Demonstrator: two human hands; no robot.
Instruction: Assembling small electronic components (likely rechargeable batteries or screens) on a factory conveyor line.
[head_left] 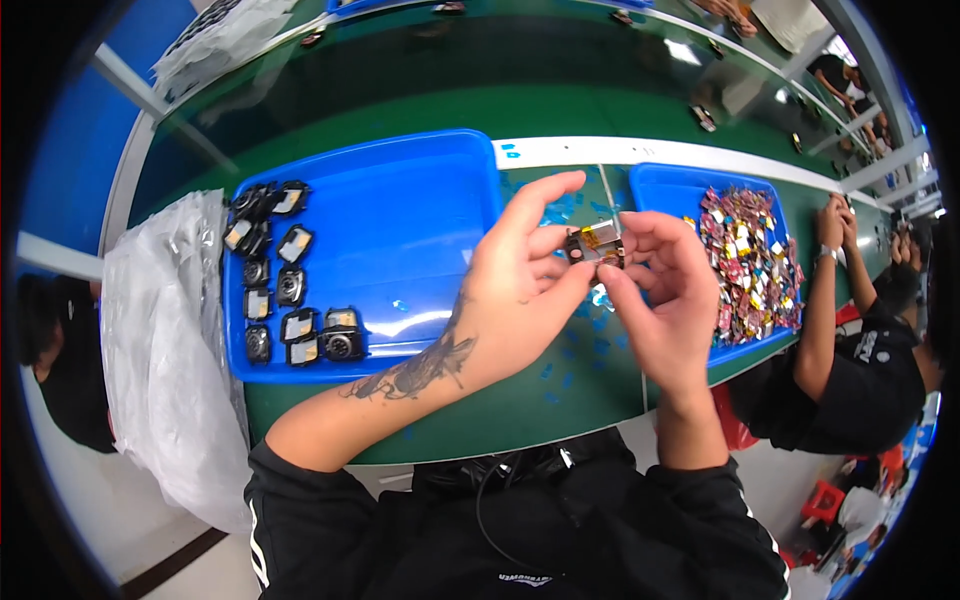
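Between my two hands is a small black device housing (574, 250), with a silver battery cell (602, 234) and yellow tape on it. My left hand (515, 290) grips the housing from its left side; the thumb presses at its lower edge, and the index finger points up and away. From the right, my right hand (668, 310) pinches the battery side with bent fingers and thumb. Fingers hide part of the housing's inside. To the left, a large blue tray (420, 215) carries several black device housings (292, 285) along its left side.
A smaller blue tray (690, 176) on the right is heaped with small circuit parts (745, 260). Blue film scraps (560, 365) litter the green table. Beyond a white rail (570, 152) runs a green belt with scattered devices. Plastic sheeting (165, 340) hangs left; a co-worker (860, 380) sits right.
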